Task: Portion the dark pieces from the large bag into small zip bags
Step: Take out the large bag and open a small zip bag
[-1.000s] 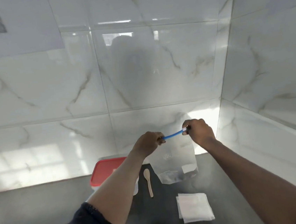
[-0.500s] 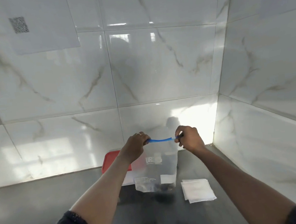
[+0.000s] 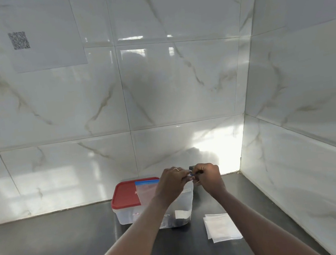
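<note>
The large bag is being held upright on the dark counter. Its bottom is resting there, and the dark pieces are lying gathered low inside it. Its blue zip strip is being pinched at the top from both sides. The left hand is being curled onto it from the left and the right hand from the right, so neither hand is loose or empty. The two sets of fingertips are being kept almost touching, at what appears to be the right end of the bag's mouth.

The strip's long axis is being kept level, running left to right across the view, and the bag is hanging straight down from the pinch. Whether the mouth is being parted or pressed closed cannot be told.

A blue-edged clear film is being shown just left of the left hand, over the red lid of a box standing just beside the bag. Whether it belongs to the same bag cannot be told.

The small zip bags are lying flat to the right of the large bag and nearer the person, close by the right forearm. The right hand is therefore judged the nearer one for fetching a small bag. The left would then be kept on the strip to stop the large bag from slumping.
</note>
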The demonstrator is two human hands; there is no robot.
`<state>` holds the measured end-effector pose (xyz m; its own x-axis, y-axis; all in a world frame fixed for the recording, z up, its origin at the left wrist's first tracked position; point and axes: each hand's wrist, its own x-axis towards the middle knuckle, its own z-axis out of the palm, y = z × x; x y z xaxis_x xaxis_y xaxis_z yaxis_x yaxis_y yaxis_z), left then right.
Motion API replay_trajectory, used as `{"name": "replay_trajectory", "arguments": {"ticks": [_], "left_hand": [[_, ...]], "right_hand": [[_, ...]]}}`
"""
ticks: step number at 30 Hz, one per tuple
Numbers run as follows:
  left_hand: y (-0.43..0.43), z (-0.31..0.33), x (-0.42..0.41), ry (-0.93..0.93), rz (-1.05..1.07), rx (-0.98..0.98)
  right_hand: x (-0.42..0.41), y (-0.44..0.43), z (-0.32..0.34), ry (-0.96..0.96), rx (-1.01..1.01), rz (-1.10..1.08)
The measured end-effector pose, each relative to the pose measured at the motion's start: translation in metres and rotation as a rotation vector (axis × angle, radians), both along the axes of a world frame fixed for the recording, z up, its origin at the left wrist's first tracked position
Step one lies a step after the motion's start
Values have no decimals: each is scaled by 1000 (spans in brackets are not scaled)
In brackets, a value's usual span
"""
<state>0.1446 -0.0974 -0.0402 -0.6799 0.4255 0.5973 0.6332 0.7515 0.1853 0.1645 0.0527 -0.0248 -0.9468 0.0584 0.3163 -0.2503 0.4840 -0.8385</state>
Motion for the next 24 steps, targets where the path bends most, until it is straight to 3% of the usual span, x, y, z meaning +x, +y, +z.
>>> {"name": "replay_trajectory", "arguments": {"ticks": [7,10,16,24], "left_hand": [[6,1,0,56,80,-65],[1,8,2,28,115,-110],[-44,9,4,-56,172,44],[-109,18,24,-88,366,63]], "right_hand": [[-1,-3,-5,75,167,-25],[-2,-11,-7,46,117,-70],[-6,-14,-7,3,81,-152],[-6,-13,-5,-41,-31,-182]]}}
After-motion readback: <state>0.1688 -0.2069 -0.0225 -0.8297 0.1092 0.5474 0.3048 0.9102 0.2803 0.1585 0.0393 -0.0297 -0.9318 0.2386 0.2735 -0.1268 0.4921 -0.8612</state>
